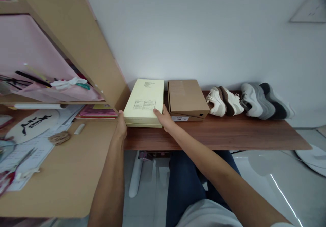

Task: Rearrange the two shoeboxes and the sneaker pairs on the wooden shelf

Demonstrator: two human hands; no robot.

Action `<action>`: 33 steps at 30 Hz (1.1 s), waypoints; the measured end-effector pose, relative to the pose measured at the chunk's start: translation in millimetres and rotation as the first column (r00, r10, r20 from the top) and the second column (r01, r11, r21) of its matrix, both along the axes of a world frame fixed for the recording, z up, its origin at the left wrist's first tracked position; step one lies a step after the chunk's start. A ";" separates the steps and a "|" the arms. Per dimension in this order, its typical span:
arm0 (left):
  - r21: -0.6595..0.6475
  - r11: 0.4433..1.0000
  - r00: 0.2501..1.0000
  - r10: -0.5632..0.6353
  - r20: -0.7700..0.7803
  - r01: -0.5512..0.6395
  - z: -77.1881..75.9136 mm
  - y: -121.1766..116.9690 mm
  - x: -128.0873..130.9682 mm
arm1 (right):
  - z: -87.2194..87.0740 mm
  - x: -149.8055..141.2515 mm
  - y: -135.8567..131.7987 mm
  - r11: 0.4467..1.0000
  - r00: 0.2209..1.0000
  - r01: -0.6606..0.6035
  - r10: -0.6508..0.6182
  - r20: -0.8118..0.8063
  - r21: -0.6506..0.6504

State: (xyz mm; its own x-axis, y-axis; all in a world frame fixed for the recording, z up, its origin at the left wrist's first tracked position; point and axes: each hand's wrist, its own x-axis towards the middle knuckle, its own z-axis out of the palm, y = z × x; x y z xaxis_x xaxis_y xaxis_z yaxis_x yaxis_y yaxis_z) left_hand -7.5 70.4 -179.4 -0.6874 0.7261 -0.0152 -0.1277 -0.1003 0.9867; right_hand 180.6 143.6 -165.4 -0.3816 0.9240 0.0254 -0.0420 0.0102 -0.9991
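A pale yellow shoe box (145, 99), lid on and printed labels on top, lies on the dark wooden shelf (216, 133) against the wall. Its left front corner is gripped by my left hand (121, 126), the thumb along the edge and the other fingers hidden. On the opposite side, my right hand (165, 118) presses the box, its thumb resting on the lid near the front right corner. Close by on the right sits a brown cardboard shoe box (187, 98) with its lid slightly askew, partly behind my right hand.
Right of the boxes stand white-and-brown sneakers (224, 101) and grey-white sneakers (265, 101). On the left, a tan desk (84, 166) carries papers, scissors (19, 169) and an eraser-like white block (79, 128). A tall wooden panel (102, 50) rises beside the yellow box.
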 end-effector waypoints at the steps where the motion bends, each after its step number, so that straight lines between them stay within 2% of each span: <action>1: 0.008 1.000 1.000 0.002 0.001 -0.002 6.1 -2.1 0.7 | 2.0 1.6 -1.3 0.999 0.999 -0.002 0.000 -0.034 -0.040; 5: -0.077 0.987 0.985 0.149 0.085 -0.143 30.2 -10.9 0.8 | 7.5 5.7 -5.4 0.976 0.992 -0.056 0.031 -0.123 -0.209; 8: -0.144 0.964 0.952 0.247 0.183 -0.223 42.6 -17.0 2.8 | 7.2 7.1 -7.0 0.980 0.990 -0.086 0.063 -0.129 -0.180; 10: -0.139 0.961 0.938 0.266 0.223 -0.240 48.1 -20.9 5.8 | 6.2 8.1 -6.9 0.993 0.996 -0.061 0.054 -0.070 -0.101; 13: -0.096 0.961 0.936 0.275 0.221 -0.260 54.7 -25.4 10.5 | 6.9 8.6 -5.4 0.998 0.992 -0.059 0.061 0.110 -0.022; 16: -0.054 0.956 0.939 0.294 0.180 -0.289 63.1 -26.4 14.7 | 12.0 6.1 -3.4 0.995 0.962 -0.101 0.102 0.253 -0.014; 21: -0.037 0.950 0.947 0.311 0.080 -0.309 77.7 -22.7 23.1 | 29.0 1.2 2.5 0.982 0.914 -0.187 0.181 0.364 -0.018; 26: 0.004 0.957 0.957 0.290 0.007 -0.290 74.0 -20.7 26.4 | 47.6 7.0 10.8 0.966 0.881 -0.258 0.220 0.419 0.034; 30: 0.076 0.966 0.968 0.249 -0.037 -0.246 64.1 -20.9 28.5 | 61.5 12.3 13.2 0.960 0.897 -0.275 0.238 0.372 0.048; 33: 0.114 0.973 0.974 0.209 -0.081 -0.199 62.0 -21.0 33.5 | 74.4 13.8 10.0 0.959 0.913 -0.282 0.254 0.320 0.044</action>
State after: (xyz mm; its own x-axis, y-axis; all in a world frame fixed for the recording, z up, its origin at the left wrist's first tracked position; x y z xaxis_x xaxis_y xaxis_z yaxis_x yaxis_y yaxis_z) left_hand 26.0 49.4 -117.4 -0.8162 0.5644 0.1235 -0.0028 -0.2176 0.9760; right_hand 194.4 153.6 -91.0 -0.6161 0.7856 -0.0575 0.2538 0.1289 -0.9586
